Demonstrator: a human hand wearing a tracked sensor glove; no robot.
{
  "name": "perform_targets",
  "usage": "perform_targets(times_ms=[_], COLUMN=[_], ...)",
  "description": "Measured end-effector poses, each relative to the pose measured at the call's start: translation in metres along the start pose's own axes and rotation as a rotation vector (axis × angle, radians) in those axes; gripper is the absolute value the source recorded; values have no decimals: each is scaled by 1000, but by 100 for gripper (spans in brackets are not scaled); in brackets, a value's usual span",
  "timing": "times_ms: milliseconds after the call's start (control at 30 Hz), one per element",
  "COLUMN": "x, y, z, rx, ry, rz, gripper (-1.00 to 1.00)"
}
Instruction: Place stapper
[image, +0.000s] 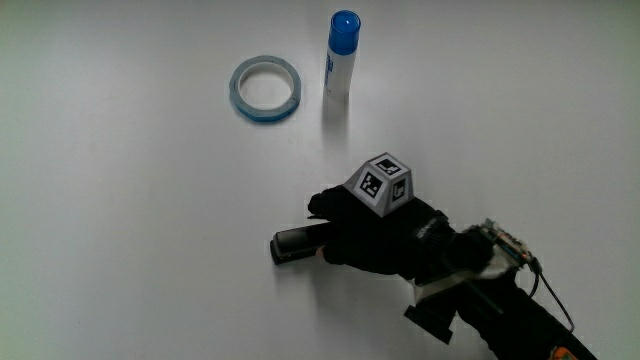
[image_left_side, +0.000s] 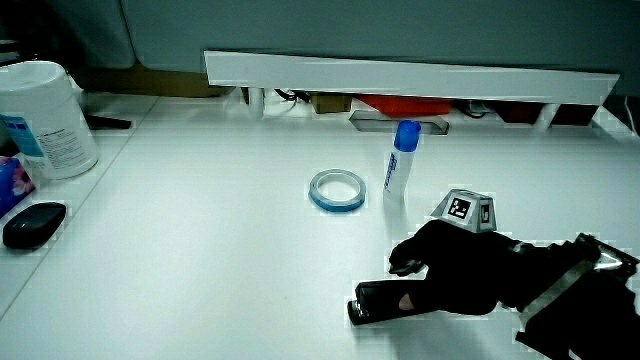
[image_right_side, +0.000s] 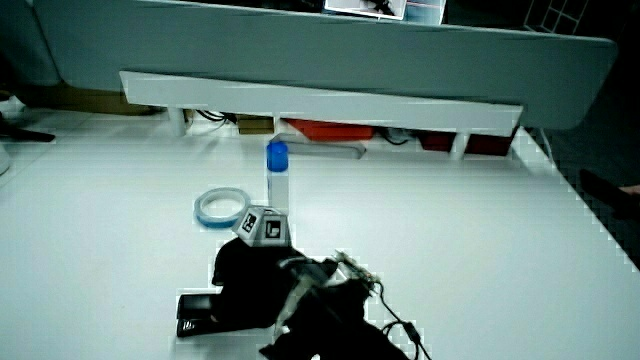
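A black stapler (image: 293, 244) lies flat on the white table (image: 120, 220), nearer to the person than the tape roll. The gloved hand (image: 385, 235) rests over one end of it, fingers curled around the body, one finger lifted slightly above it. The other end of the stapler sticks out from under the hand. A patterned cube (image: 382, 183) sits on the back of the hand. Both side views show the stapler (image_left_side: 378, 302) (image_right_side: 195, 312) touching the tabletop with the hand (image_left_side: 460, 270) (image_right_side: 255, 285) still on it.
A blue tape roll (image: 265, 88) lies flat beside an upright blue-capped glue stick (image: 340, 55), both farther from the person than the hand. In a side view a white wipes canister (image_left_side: 45, 118) and a black mouse (image_left_side: 33, 224) sit at the table's edge.
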Motion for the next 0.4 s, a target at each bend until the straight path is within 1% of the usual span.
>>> perform_targets(times_ms=[33,67,100,133,167,200,233,267,300,367,400], x=[3,5,6,7,9,9,10,10,14,10,8], y=[0,-4,-7,-13,-17,-23,-29,-35,-40,-58,-67], z=[2,6,11,16,21,27,32,38,39,55,62], rx=[-3,4,22,2,-5,-32,-70,-63,-57,-111,-124], ry=[35,62,65,100,113,146,185,195,309,278,276], rz=[81,117,154,139,141,126,80,101,172,3,-39], gripper=[-87,-93,-100,-100,-100,-100,-100,-100,-100,-100,-100])
